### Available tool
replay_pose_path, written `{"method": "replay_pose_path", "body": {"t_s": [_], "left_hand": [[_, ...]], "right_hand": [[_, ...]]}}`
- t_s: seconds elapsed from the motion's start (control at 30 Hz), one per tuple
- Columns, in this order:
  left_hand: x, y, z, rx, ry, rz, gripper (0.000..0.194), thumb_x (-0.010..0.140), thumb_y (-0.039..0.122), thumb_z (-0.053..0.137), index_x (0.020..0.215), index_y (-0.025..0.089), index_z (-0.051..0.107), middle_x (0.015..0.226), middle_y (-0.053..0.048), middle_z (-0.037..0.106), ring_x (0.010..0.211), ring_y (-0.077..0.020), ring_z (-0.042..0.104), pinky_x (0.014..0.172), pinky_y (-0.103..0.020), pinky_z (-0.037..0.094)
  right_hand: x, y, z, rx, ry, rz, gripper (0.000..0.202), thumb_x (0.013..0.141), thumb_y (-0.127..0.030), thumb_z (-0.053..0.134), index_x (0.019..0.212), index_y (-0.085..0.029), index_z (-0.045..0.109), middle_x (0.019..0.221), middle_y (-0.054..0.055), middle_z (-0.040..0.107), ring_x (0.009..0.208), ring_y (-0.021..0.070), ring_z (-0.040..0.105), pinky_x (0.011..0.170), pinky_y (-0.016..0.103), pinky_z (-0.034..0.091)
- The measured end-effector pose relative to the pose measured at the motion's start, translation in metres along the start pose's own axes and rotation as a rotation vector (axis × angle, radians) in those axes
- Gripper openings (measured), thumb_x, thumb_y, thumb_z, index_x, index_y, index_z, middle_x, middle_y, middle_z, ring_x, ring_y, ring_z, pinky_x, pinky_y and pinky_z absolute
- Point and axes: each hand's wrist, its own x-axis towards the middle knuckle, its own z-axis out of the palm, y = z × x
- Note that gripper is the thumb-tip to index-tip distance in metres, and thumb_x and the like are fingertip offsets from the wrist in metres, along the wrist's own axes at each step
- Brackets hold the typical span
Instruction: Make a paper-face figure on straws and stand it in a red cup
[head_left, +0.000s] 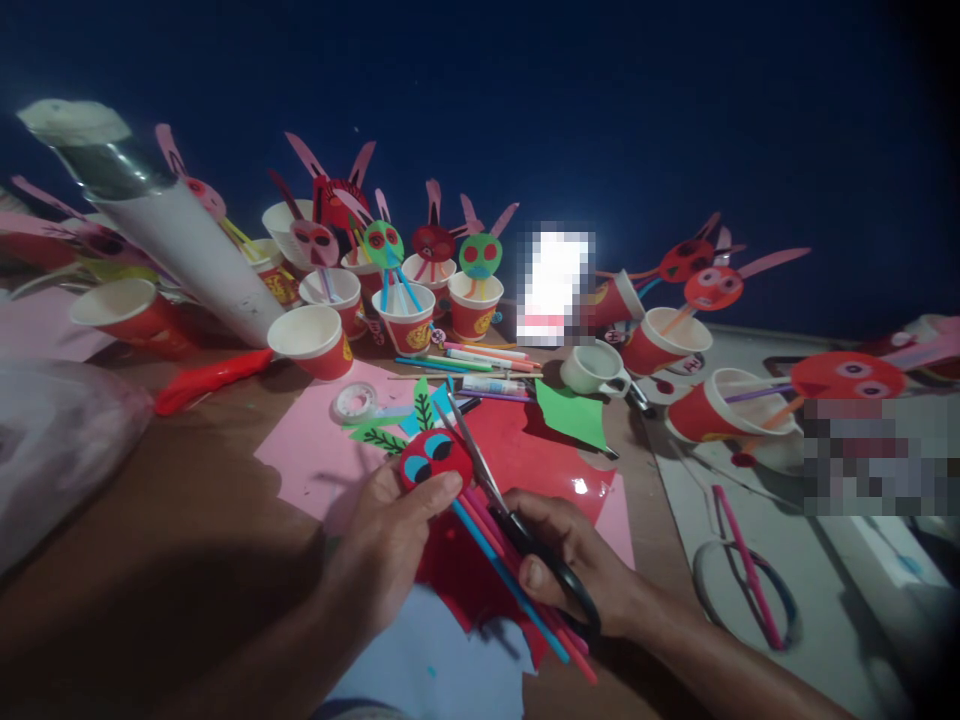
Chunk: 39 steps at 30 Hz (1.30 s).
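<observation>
The left hand point(390, 535) pinches a round red paper face point(435, 460) with two blue and black eyes, thumb on the front and the other fingers curled behind it. The face sits near the middle of the table, just over a sheet of red paper point(525, 450) and beside a sheet of pink paper point(315, 450). Some straws point(517, 590), blue, pink and red, run under the face and slant down toward the right. The right hand point(562, 560) is closed around the black handles of the scissors point(480, 470), with the thumb through one loop. The blades are open just a little and point up past the right edge of the face. To cut well here, it looks best to hold the face still with the thumb, keep the blades close to the edge, and make small snips, not one big one. The thumb is close to the blades, so it should stay back from the cut. Turning the paper with the left hand, not the scissors, would likely keep the line smooth. Behind, many red paper cups point(315, 345) hold finished faces on straws, and a roll of tape point(354, 402) lies near green paper leaves point(390, 438)
</observation>
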Motion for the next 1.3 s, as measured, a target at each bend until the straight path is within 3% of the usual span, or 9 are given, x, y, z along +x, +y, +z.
{"method": "replay_pose_path", "body": {"t_s": [0.43,0.93,1.3], "left_hand": [[0.0,-0.0007,0.0002,-0.003,0.0,-0.009,0.011,0.075,0.014,0.066,0.085,0.017,0.068,0.069,-0.002,0.071,0.068,-0.0184,0.068,0.065,-0.026,0.052],[0.0003,-0.0001,0.0002,0.003,0.018,-0.029,0.005,0.076,0.013,0.064,0.075,0.017,0.066,0.067,-0.001,0.07,0.065,-0.0166,0.067,0.065,-0.024,0.052],[-0.0001,-0.0024,-0.0025,-0.008,-0.036,-0.045,0.012,0.079,0.015,0.062,0.089,0.015,0.068,0.07,-0.003,0.07,0.067,-0.0181,0.066,0.064,-0.028,0.052]], "right_hand": [[-0.0001,-0.0005,0.0004,-0.013,-0.001,0.003,0.046,0.073,-0.057,0.065,0.089,-0.015,0.054,0.073,0.0,0.048,0.063,0.0107,0.042,0.055,0.021,0.037],[0.0018,-0.0002,-0.0004,0.027,0.033,0.0,0.042,0.073,-0.051,0.068,0.088,-0.014,0.059,0.069,-0.001,0.047,0.06,0.0101,0.041,0.053,0.021,0.035],[-0.0001,0.0005,-0.001,0.009,0.061,0.015,0.042,0.073,-0.053,0.067,0.083,-0.013,0.058,0.067,0.0,0.048,0.058,0.01,0.041,0.051,0.021,0.035]]}}
